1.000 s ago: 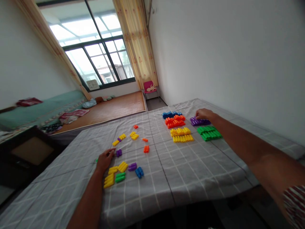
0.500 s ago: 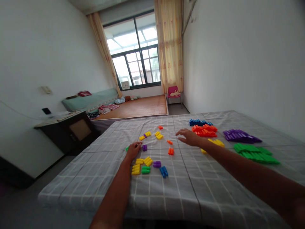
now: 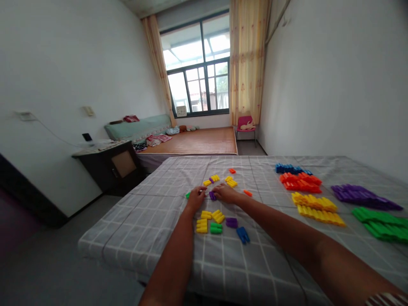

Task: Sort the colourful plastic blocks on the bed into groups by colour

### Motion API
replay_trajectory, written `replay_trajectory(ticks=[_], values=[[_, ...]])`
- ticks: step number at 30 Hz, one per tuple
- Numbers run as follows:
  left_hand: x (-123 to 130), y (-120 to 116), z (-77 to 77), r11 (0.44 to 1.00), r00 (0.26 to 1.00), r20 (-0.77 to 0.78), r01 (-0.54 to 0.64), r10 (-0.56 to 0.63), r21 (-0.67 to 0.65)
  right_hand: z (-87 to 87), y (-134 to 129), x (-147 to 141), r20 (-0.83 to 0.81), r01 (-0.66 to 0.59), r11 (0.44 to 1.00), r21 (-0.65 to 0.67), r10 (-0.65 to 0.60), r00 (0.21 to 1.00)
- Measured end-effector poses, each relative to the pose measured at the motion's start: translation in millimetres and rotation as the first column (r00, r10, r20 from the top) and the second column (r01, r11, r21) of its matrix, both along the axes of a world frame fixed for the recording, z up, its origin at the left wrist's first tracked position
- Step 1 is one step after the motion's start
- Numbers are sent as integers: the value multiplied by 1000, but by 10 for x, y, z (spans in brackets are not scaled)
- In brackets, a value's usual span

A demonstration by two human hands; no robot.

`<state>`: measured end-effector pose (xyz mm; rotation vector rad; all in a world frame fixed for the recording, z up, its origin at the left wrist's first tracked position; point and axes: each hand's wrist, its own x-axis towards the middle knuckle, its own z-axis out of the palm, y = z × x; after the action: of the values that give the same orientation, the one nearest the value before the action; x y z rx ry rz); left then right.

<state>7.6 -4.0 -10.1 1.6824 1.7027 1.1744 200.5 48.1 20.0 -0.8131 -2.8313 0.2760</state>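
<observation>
Purple blocks [image 3: 212,196] lie between left hand [image 3: 196,197] and right hand [image 3: 225,193], right beside the latter; cannot tell whether either hand pinches anything.

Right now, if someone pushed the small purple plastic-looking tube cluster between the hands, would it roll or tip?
The purple plastic-looking tube cluster probably won't roll, since its tubes lie side by side. Low on the grey white-checked cloth, it would likely slide before tipping. Its straight outline suggests it's stiff.

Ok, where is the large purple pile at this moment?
In the head view, the large purple pile lies on the right side of the checked cloth, just beyond the green pile and right of the orange pile.
</observation>
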Motion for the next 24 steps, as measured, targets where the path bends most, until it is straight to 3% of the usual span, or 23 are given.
replay_trajectory(ticks=[4,9,12,17,21,24], values=[[-6,40,-20,1000,999,-35,31,-31,-1,49,18,266,56,127,992,16,-127,990],[35,27,35,999,999,-50,-2,-1,-47,172,65,614,62,297,953,-56,-294,954],[60,13,65,997,999,-30,-20,18,-76,177,55,590,-20,272,957,-95,-275,961],[65,-7,87,997,999,-46,-8,5,-71,91,-65,233,-112,150,984,-92,-160,981],[56,-9,84,999,998,-64,4,-8,-49,74,-160,55,-49,-25,999,-24,24,999],[48,-1,84,998,998,-61,9,-12,-56,117,-199,150,-6,-15,1000,-20,15,1000]])
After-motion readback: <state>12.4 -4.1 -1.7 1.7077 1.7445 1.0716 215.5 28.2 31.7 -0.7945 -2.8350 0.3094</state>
